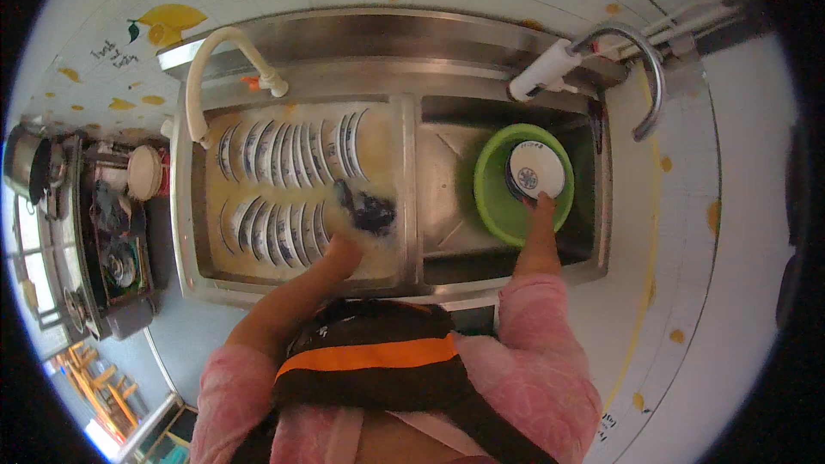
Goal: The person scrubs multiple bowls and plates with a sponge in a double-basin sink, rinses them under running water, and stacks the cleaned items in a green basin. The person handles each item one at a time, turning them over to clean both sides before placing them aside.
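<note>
My right hand (543,201) grips the near rim of a white bowl with a blue pattern (536,171), tilted inside a green plastic basin (488,206) in the right sink. My left hand (341,245) dips into the cloudy water of the left sink, where its fingers are blurred. A dark cloth or scrubber (377,214) lies in the water just beyond it; whether the hand touches it is unclear. Patterned bowls or plates stand on edge in two rows, a far row (300,154) and a near row (277,232).
A steel divider (410,193) separates the sinks. A cream faucet (216,45) arches over the left sink's far corner; a white faucet with a metal spout (544,71) stands behind the right one. At far left are a pot (26,158) and a rack with dishes (119,258).
</note>
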Motion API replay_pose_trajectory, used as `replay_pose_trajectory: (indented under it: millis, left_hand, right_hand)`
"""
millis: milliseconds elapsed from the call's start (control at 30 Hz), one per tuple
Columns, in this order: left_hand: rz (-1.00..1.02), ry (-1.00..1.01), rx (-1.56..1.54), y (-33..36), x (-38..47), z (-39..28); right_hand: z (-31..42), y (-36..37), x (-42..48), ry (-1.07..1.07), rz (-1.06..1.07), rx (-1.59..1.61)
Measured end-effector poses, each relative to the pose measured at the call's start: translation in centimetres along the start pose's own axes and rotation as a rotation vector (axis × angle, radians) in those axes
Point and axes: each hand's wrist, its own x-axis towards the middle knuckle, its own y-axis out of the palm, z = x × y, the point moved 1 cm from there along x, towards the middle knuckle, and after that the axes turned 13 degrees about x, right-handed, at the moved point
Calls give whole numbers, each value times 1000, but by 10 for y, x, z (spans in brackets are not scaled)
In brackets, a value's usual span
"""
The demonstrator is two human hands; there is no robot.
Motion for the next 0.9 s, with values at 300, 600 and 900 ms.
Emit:
replay_pose_trajectory:
  millis: [300, 600, 900]
  left_hand:
    - [-90, -86, -311, -4, 9, -12]
    - [-271, -67, -410, -30, -29, 17]
    - [-549, -266, -1075, -13, -28, 41]
  right_hand:
    - [52, 128, -149, -1060, 287, -937]
    - [-176, 265, -372, -910, 1445, -1746]
    - [-54, 268, -376, -495, 1265, -1156]
